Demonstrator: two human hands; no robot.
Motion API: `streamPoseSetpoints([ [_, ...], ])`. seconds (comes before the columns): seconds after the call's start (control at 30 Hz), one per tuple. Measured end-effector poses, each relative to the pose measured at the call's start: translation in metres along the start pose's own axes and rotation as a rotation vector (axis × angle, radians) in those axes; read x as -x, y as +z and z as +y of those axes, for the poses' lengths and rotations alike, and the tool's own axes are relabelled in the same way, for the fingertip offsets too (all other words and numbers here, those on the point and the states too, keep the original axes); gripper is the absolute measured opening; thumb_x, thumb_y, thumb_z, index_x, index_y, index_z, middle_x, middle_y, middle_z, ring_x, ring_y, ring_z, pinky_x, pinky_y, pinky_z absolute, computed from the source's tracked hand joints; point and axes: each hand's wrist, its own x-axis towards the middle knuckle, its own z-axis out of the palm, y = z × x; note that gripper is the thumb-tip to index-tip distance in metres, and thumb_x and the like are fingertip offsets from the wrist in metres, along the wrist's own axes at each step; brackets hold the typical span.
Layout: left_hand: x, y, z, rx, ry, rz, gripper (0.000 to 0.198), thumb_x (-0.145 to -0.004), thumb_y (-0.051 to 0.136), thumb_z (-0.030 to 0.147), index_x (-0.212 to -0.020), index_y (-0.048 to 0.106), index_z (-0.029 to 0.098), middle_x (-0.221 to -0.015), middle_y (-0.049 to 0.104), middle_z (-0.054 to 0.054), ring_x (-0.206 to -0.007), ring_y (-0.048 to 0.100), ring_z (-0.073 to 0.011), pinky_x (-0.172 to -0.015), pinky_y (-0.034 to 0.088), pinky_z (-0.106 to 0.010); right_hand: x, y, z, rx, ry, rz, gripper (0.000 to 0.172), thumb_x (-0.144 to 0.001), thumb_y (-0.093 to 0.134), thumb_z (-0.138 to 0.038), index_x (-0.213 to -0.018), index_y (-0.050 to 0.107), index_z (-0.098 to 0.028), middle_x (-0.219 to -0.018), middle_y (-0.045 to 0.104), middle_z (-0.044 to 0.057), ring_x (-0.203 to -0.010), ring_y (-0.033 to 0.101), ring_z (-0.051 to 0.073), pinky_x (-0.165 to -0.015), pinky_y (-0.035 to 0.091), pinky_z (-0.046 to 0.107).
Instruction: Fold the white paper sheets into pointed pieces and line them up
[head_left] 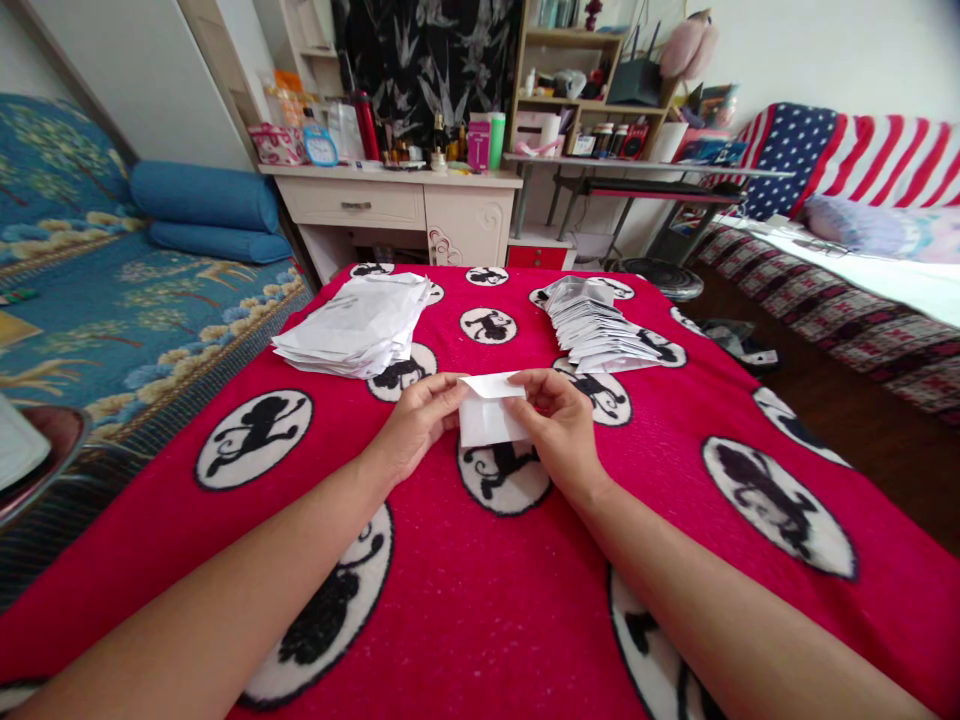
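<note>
A small white paper envelope [487, 422] with a flap along its top edge is held up over the middle of the red cloth. My left hand [424, 415] pinches its left edge between thumb and fingers. On the other side, my right hand [559, 420] grips the right edge, its thumb lying on the front face. Beyond my left hand lies a stack of flat white paper sheets [360, 322]. Past my right hand, a row of folded white papers [596, 325] overlaps in a fanned pile.
A red cloth [480, 600] with black-and-white oval figures covers the table. A blue patterned sofa [165, 300] stands on the left and a bed [847, 290] on the right. At the back are a white dresser [375, 205] and a shelf unit [570, 105] with small items.
</note>
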Motion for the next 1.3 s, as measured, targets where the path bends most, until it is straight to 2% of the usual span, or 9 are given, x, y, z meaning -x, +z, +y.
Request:
streamPoseSetpoints([
  [0.13, -0.001, -0.002, -0.006, -0.115, 0.023, 0.013, 0.025, -0.076, 0.071, 0.037, -0.085, 0.068, 0.013, -0.079, 0.066, -0.002, -0.070, 0.058, -0.0118, -0.068, 0.046, -0.024, 0.000, -0.002, -0.001, -0.043, 0.063, -0.092, 0.019, -0.072, 0.065, -0.034, -0.085, 0.062, -0.020, -0.069, 0.057, -0.001, -0.056, 0.048, 0.013, -0.050, 0.035, 0.025],
  [0.23, -0.002, -0.003, -0.008, -0.195, 0.033, -0.008, 0.029, -0.080, 0.067, 0.041, -0.083, 0.068, 0.012, -0.077, 0.065, -0.003, -0.069, 0.057, -0.0127, -0.068, 0.046, -0.026, -0.001, -0.002, 0.000, 0.007, 0.106, -0.131, 0.025, -0.074, 0.066, -0.042, -0.075, 0.061, -0.019, -0.059, 0.053, -0.002, -0.051, 0.044, 0.011, -0.047, 0.031, 0.024],
  [0.37, 0.000, -0.002, -0.007, -0.303, 0.046, -0.053, 0.032, -0.081, 0.063, 0.043, -0.083, 0.067, 0.011, -0.077, 0.066, -0.004, -0.072, 0.059, -0.0147, -0.069, 0.048, -0.027, -0.002, 0.001, 0.004, 0.109, 0.100, -0.071, 0.029, -0.068, 0.073, -0.042, -0.067, 0.057, -0.019, -0.055, 0.052, -0.003, -0.049, 0.041, 0.010, -0.045, 0.029, 0.024],
  [0.43, 0.002, 0.002, -0.007, -0.337, 0.054, -0.091, 0.032, -0.075, 0.070, 0.039, -0.092, 0.066, 0.012, -0.085, 0.068, -0.005, -0.078, 0.062, -0.0171, -0.073, 0.049, -0.029, -0.002, 0.002, 0.004, 0.116, 0.103, -0.022, 0.028, -0.065, 0.075, -0.040, -0.067, 0.056, -0.019, -0.055, 0.051, -0.004, -0.049, 0.041, 0.010, -0.045, 0.030, 0.023],
  [0.57, 0.005, 0.009, -0.010, -0.452, 0.093, -0.125, 0.050, -0.060, 0.080, 0.024, -0.104, 0.058, 0.014, -0.099, 0.067, -0.008, -0.087, 0.065, -0.0214, -0.076, 0.052, -0.032, -0.001, 0.003, 0.003, 0.121, 0.093, 0.052, 0.027, -0.064, 0.076, -0.037, -0.066, 0.056, -0.019, -0.056, 0.051, -0.004, -0.050, 0.040, 0.010, -0.045, 0.031, 0.023],
  [0.8, 0.007, 0.014, -0.015, -0.719, 0.195, -0.040, 0.028, -0.066, 0.067, 0.017, -0.091, 0.055, 0.015, -0.084, 0.064, -0.003, -0.075, 0.061, -0.0172, -0.064, 0.048, -0.026, 0.002, 0.005, 0.002, 0.319, 0.062, 0.099, 0.029, -0.064, 0.075, -0.040, -0.064, 0.055, -0.019, -0.056, 0.053, -0.003, -0.051, 0.044, 0.011, -0.047, 0.031, 0.023],
  [0.93, 0.009, 0.015, -0.011, -0.707, 0.208, -0.081, 0.022, -0.067, 0.059, 0.016, -0.088, 0.054, 0.015, -0.080, 0.060, -0.002, -0.073, 0.059, -0.0167, -0.062, 0.046, -0.025, 0.002, 0.005, 0.003, 0.453, 0.046, 0.081, 0.035, -0.066, 0.072, -0.048, -0.063, 0.051, -0.020, -0.057, 0.054, -0.003, -0.051, 0.046, 0.011, -0.047, 0.030, 0.023],
  [1.1, 0.011, 0.014, -0.006, -0.589, 0.188, -0.143, 0.029, -0.067, 0.055, 0.018, -0.096, 0.058, 0.013, -0.084, 0.060, -0.003, -0.077, 0.057, -0.0171, -0.068, 0.046, -0.026, 0.001, 0.006, 0.003, 0.489, 0.052, 0.087, 0.036, -0.066, 0.071, -0.047, -0.061, 0.047, -0.020, -0.056, 0.053, -0.003, -0.051, 0.045, 0.011, -0.048, 0.031, 0.023],
  [1.3, 0.011, 0.011, -0.002, -0.424, 0.096, -0.216, 0.033, -0.075, 0.056, 0.028, -0.103, 0.060, 0.012, -0.081, 0.061, -0.003, -0.070, 0.055, -0.0154, -0.058, 0.042, -0.023, -0.001, 0.005, 0.002, 0.473, 0.061, 0.072, 0.033, -0.066, 0.071, -0.042, -0.060, 0.047, -0.020, -0.055, 0.051, -0.004, -0.051, 0.044, 0.011, -0.049, 0.031, 0.023],
])
